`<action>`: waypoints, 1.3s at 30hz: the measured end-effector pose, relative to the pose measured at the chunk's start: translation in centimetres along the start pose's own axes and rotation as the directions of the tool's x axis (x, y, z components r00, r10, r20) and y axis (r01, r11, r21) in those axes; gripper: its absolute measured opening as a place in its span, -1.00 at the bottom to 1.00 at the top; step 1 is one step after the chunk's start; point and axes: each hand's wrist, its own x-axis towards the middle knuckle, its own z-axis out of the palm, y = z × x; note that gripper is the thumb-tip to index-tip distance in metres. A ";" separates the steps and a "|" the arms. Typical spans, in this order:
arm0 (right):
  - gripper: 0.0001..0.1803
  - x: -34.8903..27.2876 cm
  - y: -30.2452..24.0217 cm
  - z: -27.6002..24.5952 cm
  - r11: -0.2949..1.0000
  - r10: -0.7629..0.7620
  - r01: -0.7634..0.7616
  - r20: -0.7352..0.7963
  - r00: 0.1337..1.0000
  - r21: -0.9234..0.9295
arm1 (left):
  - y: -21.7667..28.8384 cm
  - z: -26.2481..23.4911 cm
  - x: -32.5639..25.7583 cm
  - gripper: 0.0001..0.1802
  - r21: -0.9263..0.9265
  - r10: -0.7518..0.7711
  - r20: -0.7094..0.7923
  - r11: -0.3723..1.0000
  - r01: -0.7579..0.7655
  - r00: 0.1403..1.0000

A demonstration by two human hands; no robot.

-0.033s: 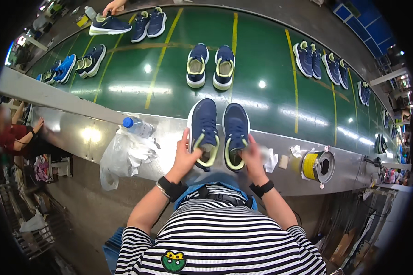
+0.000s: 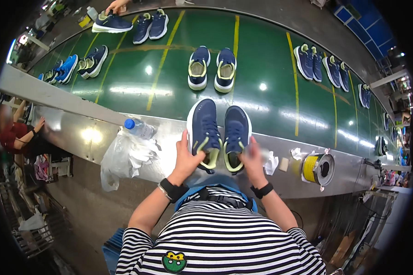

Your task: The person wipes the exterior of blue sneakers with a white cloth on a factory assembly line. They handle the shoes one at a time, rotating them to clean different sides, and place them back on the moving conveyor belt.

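A navy sneaker [image 2: 203,123] with a pale yellow-green lining and white sole is in my left hand [image 2: 188,156]. The fingers grip its outer side near the heel, and the thumb reaches to the collar. Its mate, the right sneaker [image 2: 237,126], is held by my right hand [image 2: 253,160] at the heel opening; that hand is partly blurred. Both shoes point away from me, side by side, over the near edge of the green conveyor belt [image 2: 266,107]. Just beyond them another navy pair, a left shoe [image 2: 198,68] and a right shoe [image 2: 225,69], stands on the belt.
Left of my hands lie a blue-capped bottle [image 2: 140,128] and a plastic bag [image 2: 119,158] on the metal ledge [image 2: 170,133]. A yellow-labelled can [image 2: 317,167] and crumpled paper [image 2: 270,162] sit right. Across the belt, a person's hand [image 2: 117,6] touches a shoe. Another person [image 2: 18,133] stands left.
The heels of the two held sneakers have come slightly closer together, and the right one has dropped back a little toward me. Both hands keep their hold.
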 end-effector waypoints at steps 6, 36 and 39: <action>-0.09 -1.1 -1.3 1.3 0.864 -0.237 0.153 -0.120 0.964 -0.479 | 1.2 -0.1 -0.2 0.08 0.262 0.157 -0.087 0.956 -0.130 0.984; -0.44 2.5 1.2 -1.6 0.894 0.347 -0.387 0.197 0.917 0.225 | -4.9 -2.9 3.6 -0.35 -0.446 -0.329 0.417 0.738 0.506 0.847; -0.43 3.0 1.8 -2.1 0.863 0.347 -0.388 0.179 0.921 0.324 | -3.6 -2.8 3.9 -0.30 -0.500 -0.380 0.397 0.674 0.545 0.835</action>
